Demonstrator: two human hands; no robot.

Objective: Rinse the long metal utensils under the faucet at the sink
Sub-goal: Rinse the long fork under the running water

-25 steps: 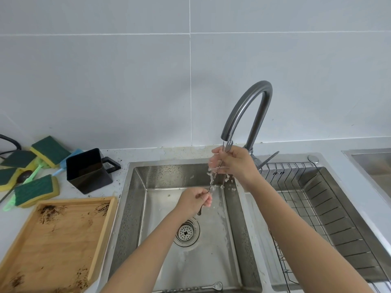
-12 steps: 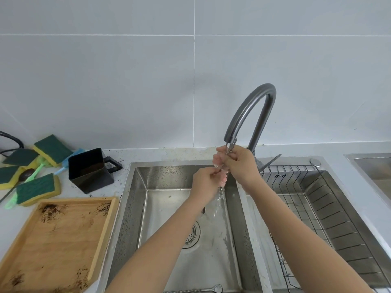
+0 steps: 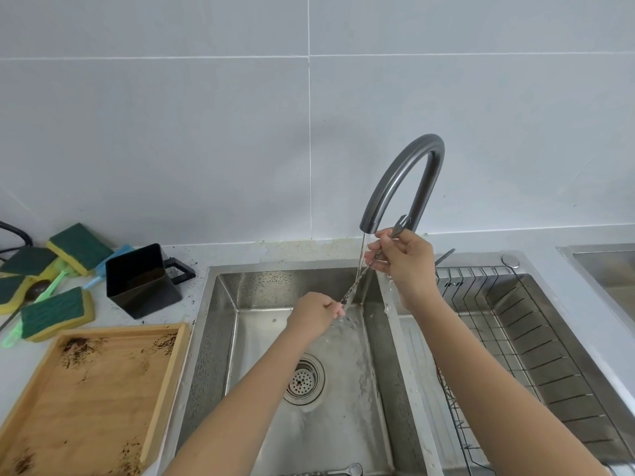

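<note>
A long twisted metal fork (image 3: 357,281) slants under the running grey faucet (image 3: 402,180), its tines poking up beside the spout. My right hand (image 3: 402,261) grips its upper end just below the tines. My left hand (image 3: 314,314) pinches the lower end of the shaft over the steel sink (image 3: 220,338). Water streams down along the shaft into the basin. Another long metal utensil (image 3: 330,471) lies at the sink's near edge, partly cut off by the frame.
A wire drying rack (image 3: 536,341) fills the right basin. Left of the sink sit a black square cup (image 3: 141,281), several green-yellow sponges (image 3: 56,312) and a soiled wooden tray (image 3: 92,400). A second sink (image 3: 604,269) shows at far right.
My left hand slid down the shaft away from my right hand, from beside it to lower over the basin. My right hand stayed near the spout.
</note>
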